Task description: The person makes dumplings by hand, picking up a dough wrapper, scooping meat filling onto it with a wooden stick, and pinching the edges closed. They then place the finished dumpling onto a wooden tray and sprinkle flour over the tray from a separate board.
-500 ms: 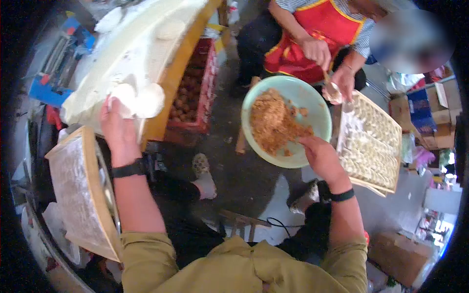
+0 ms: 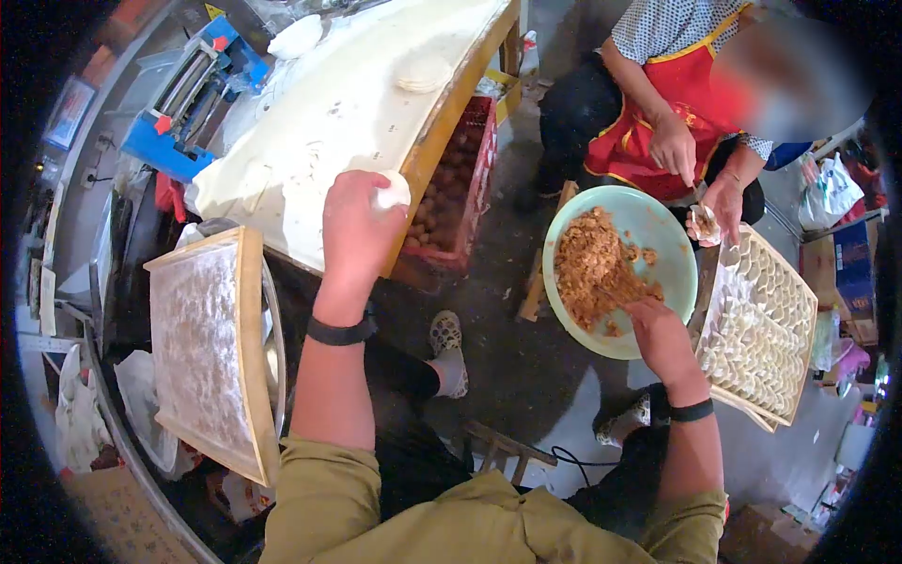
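Note:
My left hand (image 2: 362, 226) is at the edge of the floured table (image 2: 310, 122), its fingers closed on a round white dumpling wrapper (image 2: 394, 192). My right hand (image 2: 665, 340) reaches over the near right rim of a pale green bowl (image 2: 672, 249). Its fingers are pressed together at the edge of the reddish-brown filling (image 2: 592, 254); what they hold, if anything, is hidden. Farther back on the table lies a small stack of wrappers (image 2: 423, 74). Across the bowl, a person in a red apron (image 2: 648, 136) holds a wrapper with filling (image 2: 705, 222) in one hand.
A wooden tray of dumplings (image 2: 761, 329) stands right of the bowl. At my left, a floured wooden board (image 2: 202, 348) leans tilted. A blue roller machine (image 2: 188, 99) sits beyond the table's left side. Under the table is a red crate (image 2: 460, 188).
The view has swung left, so everything sits farther right. My left hand has shifted toward the table edge; one wrapper now shows at it instead of two. My right hand stays at the filling.

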Action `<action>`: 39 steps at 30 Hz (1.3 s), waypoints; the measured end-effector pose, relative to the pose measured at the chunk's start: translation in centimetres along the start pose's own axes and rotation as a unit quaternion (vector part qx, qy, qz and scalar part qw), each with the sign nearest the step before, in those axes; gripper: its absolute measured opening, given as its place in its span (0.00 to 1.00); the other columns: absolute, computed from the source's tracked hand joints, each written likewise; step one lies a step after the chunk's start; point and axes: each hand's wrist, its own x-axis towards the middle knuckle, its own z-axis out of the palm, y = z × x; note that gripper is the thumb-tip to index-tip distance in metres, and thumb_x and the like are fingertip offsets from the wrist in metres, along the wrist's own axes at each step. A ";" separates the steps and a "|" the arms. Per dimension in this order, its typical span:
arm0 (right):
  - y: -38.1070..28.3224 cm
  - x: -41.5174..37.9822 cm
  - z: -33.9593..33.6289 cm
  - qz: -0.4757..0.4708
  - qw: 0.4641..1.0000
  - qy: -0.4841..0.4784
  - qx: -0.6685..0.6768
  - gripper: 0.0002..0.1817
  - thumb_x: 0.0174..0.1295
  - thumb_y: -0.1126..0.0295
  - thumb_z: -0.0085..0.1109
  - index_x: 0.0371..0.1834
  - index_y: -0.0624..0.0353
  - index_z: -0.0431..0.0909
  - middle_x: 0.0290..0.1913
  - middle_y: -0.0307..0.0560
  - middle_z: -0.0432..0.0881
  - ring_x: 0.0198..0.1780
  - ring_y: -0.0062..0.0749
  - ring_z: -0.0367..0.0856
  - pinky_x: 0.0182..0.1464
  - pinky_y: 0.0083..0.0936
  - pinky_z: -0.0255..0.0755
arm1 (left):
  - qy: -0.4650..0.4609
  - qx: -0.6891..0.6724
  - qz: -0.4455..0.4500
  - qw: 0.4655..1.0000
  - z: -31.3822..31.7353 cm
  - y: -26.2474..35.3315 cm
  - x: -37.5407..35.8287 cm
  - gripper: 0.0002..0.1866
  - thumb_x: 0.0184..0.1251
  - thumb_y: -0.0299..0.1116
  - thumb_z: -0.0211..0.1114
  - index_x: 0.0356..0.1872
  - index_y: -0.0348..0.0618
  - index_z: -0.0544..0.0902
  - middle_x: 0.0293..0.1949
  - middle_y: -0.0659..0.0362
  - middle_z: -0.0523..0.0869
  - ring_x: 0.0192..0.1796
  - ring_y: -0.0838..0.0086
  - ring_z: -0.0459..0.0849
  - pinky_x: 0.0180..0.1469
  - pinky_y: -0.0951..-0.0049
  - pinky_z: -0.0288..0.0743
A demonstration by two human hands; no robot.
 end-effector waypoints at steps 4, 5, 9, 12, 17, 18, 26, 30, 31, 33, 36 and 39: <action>-0.1 0.0 -0.1 0.013 1.000 -0.014 -0.003 0.12 0.66 0.76 0.51 0.46 0.62 0.84 0.41 0.61 0.84 0.47 0.58 0.82 0.52 0.48 0.77 | -0.001 0.031 -0.008 1.000 0.0 0.5 -0.1 0.08 0.55 0.28 0.70 0.35 0.38 0.82 0.42 0.49 0.83 0.48 0.52 0.82 0.54 0.57 0.76; -0.4 0.0 -0.3 0.021 1.000 -0.014 0.007 0.12 0.66 0.76 0.50 0.46 0.62 0.84 0.41 0.61 0.84 0.48 0.58 0.82 0.52 0.47 0.77 | -0.003 0.031 -0.017 0.999 0.1 0.4 -0.1 0.08 0.56 0.28 0.69 0.35 0.39 0.82 0.41 0.49 0.84 0.48 0.52 0.82 0.54 0.57 0.76; 0.0 0.0 -0.3 0.024 0.999 -0.037 -0.014 0.14 0.66 0.75 0.50 0.49 0.60 0.83 0.42 0.60 0.84 0.49 0.57 0.82 0.53 0.47 0.77 | 0.008 -0.046 -0.065 0.997 -0.1 0.4 0.0 0.08 0.56 0.29 0.69 0.36 0.40 0.83 0.41 0.50 0.84 0.49 0.54 0.82 0.55 0.57 0.75; 0.0 -0.1 -0.5 0.024 0.999 -0.043 -0.017 0.14 0.66 0.75 0.50 0.50 0.59 0.83 0.44 0.59 0.84 0.50 0.56 0.81 0.55 0.46 0.77 | 0.012 0.002 -0.051 0.999 -0.3 0.2 0.0 0.08 0.55 0.30 0.69 0.35 0.41 0.83 0.39 0.51 0.83 0.47 0.54 0.82 0.53 0.57 0.76; 0.1 -0.2 -0.4 0.028 0.999 -0.035 -0.010 0.14 0.66 0.76 0.51 0.51 0.60 0.83 0.45 0.58 0.84 0.51 0.55 0.81 0.56 0.45 0.77 | 0.008 0.115 -0.005 0.993 -0.3 1.2 -0.1 0.08 0.56 0.32 0.69 0.32 0.41 0.82 0.36 0.52 0.79 0.43 0.54 0.80 0.50 0.55 0.75; 0.1 -0.2 -0.4 0.029 0.999 -0.035 -0.008 0.14 0.66 0.76 0.51 0.51 0.60 0.83 0.45 0.58 0.84 0.51 0.55 0.81 0.56 0.45 0.77 | 0.010 0.117 -0.001 0.993 -0.2 1.1 -0.1 0.07 0.56 0.32 0.69 0.32 0.41 0.82 0.35 0.52 0.79 0.43 0.53 0.80 0.50 0.55 0.75; 0.5 -0.4 0.0 0.016 1.000 0.003 0.000 0.11 0.61 0.80 0.57 0.46 0.64 0.82 0.43 0.57 0.83 0.47 0.58 0.81 0.49 0.44 0.77 | -0.019 0.010 -0.094 0.995 -0.4 0.8 -0.1 0.07 0.57 0.31 0.70 0.31 0.40 0.83 0.34 0.52 0.81 0.40 0.53 0.82 0.45 0.56 0.77; 0.0 -0.3 -0.6 0.030 0.998 -0.048 -0.018 0.13 0.67 0.76 0.50 0.50 0.62 0.82 0.44 0.59 0.83 0.52 0.56 0.81 0.56 0.45 0.77 | -0.061 -0.031 -0.108 0.992 -1.0 0.5 0.0 0.06 0.57 0.30 0.70 0.32 0.39 0.83 0.35 0.50 0.82 0.40 0.53 0.83 0.44 0.56 0.77; 0.0 -0.3 -0.6 0.028 0.998 -0.044 -0.017 0.13 0.67 0.76 0.49 0.49 0.62 0.82 0.44 0.59 0.83 0.51 0.56 0.81 0.56 0.46 0.77 | -0.061 -0.013 -0.091 0.994 -1.3 0.8 0.0 0.06 0.57 0.29 0.70 0.31 0.39 0.83 0.34 0.50 0.82 0.39 0.52 0.83 0.44 0.56 0.77; 0.1 -0.4 -0.4 0.024 0.999 -0.035 -0.017 0.12 0.68 0.75 0.49 0.48 0.62 0.82 0.43 0.59 0.83 0.51 0.56 0.81 0.55 0.46 0.77 | -0.062 0.022 -0.058 0.996 -1.7 1.4 -0.1 0.04 0.57 0.28 0.69 0.30 0.39 0.83 0.33 0.50 0.82 0.39 0.52 0.83 0.43 0.56 0.77; 0.2 -0.4 -0.4 0.024 0.998 -0.049 -0.042 0.12 0.68 0.73 0.48 0.45 0.62 0.82 0.44 0.59 0.83 0.50 0.56 0.82 0.54 0.46 0.77 | -0.049 0.039 -0.012 0.998 -1.8 1.6 -0.3 0.04 0.57 0.27 0.69 0.30 0.39 0.83 0.33 0.49 0.82 0.39 0.51 0.83 0.43 0.55 0.77; 0.5 -0.4 -0.1 0.031 0.997 -0.048 -0.048 0.11 0.68 0.73 0.48 0.44 0.62 0.82 0.43 0.59 0.83 0.48 0.56 0.82 0.52 0.47 0.77 | -0.076 0.026 -0.046 0.996 -1.8 1.2 -0.3 0.06 0.56 0.27 0.69 0.33 0.39 0.83 0.35 0.49 0.82 0.41 0.49 0.82 0.45 0.55 0.77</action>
